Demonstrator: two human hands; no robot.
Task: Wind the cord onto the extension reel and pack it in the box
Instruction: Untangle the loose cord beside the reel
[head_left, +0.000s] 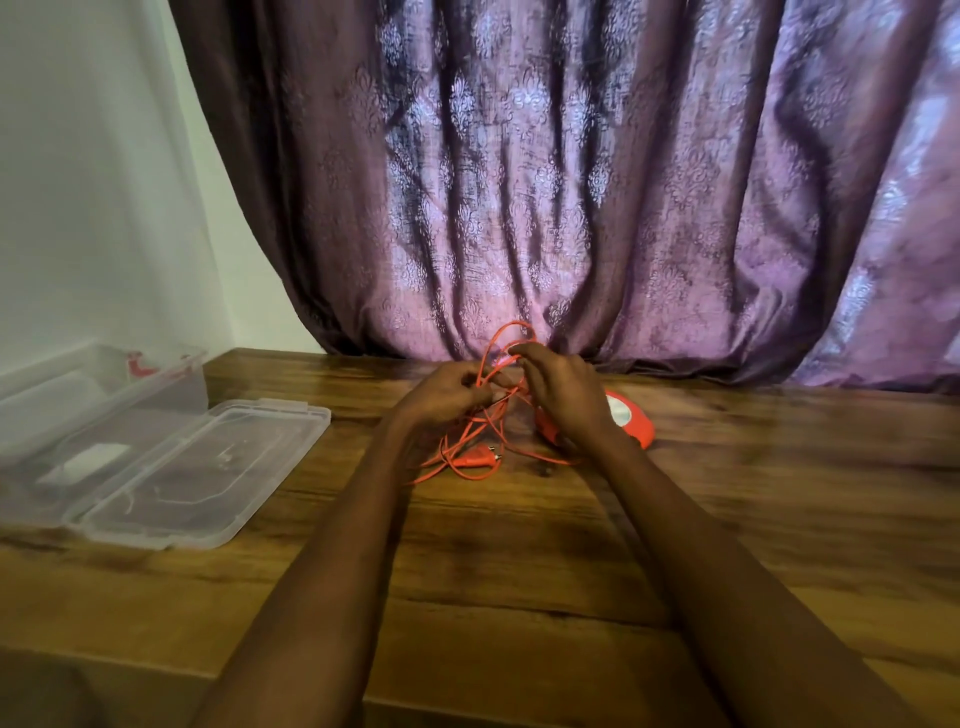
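Loops of the orange cord (485, 415) are pinched in the curled fingers of the left hand (444, 395) and right hand (563, 395), raised above the wooden table (519, 571). Its plug (475, 458) lies below; the reel (626, 415) rests just right. The clear box (93, 415) is set open, far left.

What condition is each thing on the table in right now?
Cord: loose and tangled, not wound, one loop lifted.
Plug: lying on the table, unplugged.
Reel: on the table, behind the right hand.
Box: open, lid lying flat.
Left hand: gripping the cord.
Right hand: gripping the cord.
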